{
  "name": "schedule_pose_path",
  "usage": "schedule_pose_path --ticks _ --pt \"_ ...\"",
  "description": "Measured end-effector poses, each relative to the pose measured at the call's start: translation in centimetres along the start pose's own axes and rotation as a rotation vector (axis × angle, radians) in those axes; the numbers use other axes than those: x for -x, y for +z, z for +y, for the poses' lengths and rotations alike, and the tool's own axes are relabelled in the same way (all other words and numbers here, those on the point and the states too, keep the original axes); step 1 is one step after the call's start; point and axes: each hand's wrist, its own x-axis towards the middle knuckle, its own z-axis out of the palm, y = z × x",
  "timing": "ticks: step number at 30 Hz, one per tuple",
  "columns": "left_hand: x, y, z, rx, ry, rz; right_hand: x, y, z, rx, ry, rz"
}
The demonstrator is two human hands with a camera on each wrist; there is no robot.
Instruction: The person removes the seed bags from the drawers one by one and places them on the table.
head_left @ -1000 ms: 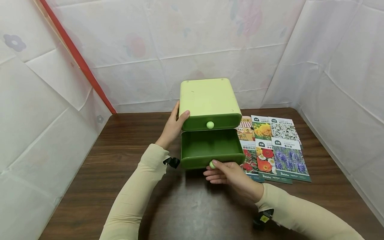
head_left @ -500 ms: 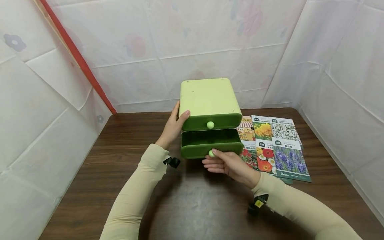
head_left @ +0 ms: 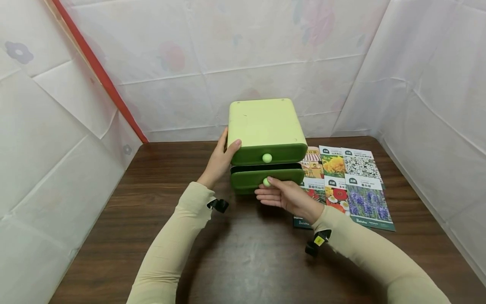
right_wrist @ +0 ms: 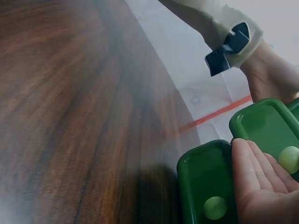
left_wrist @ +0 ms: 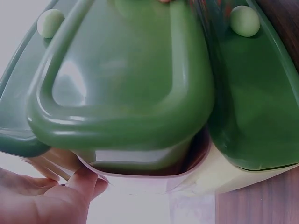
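A pale yellow-green drawer cabinet (head_left: 265, 122) with dark green drawers stands at the table's middle. My left hand (head_left: 220, 158) holds its left side, thumb at the upper front corner. The middle drawer (head_left: 247, 179) sticks out a little, with only a narrow dark gap showing above its front. At its round light green knob (head_left: 266, 182), my right hand (head_left: 292, 198) pinches with thumb and index finger, other fingers extended below. The top drawer (head_left: 247, 157) is in. A bottom drawer (left_wrist: 257, 93) appears in both wrist views but is hidden in the head view.
Several flower seed packets (head_left: 368, 200) lie in two rows on the brown wooden table (head_left: 171, 177), right of the cabinet. My right forearm partly covers the nearest ones. White patterned sheeting (head_left: 265, 55) hangs behind and at both sides, with a red strip (head_left: 102, 76) at left.
The middle drawer has slid back into the cabinet, from well out to slightly out. My right hand has moved away from me with its knob; the left hand stays put.
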Motion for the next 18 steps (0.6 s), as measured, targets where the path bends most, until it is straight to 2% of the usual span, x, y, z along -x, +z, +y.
schedule_pose_path --ticks 9,18 --pt "0.0 0.1 0.1 -0.003 0.002 0.008 -1.5 -0.1 -0.7 -0.074 0.012 0.055" --pt "0.0 0.1 0.1 -0.003 0.004 0.005 -2.1 -0.1 -0.8 -0.077 -0.005 0.044"
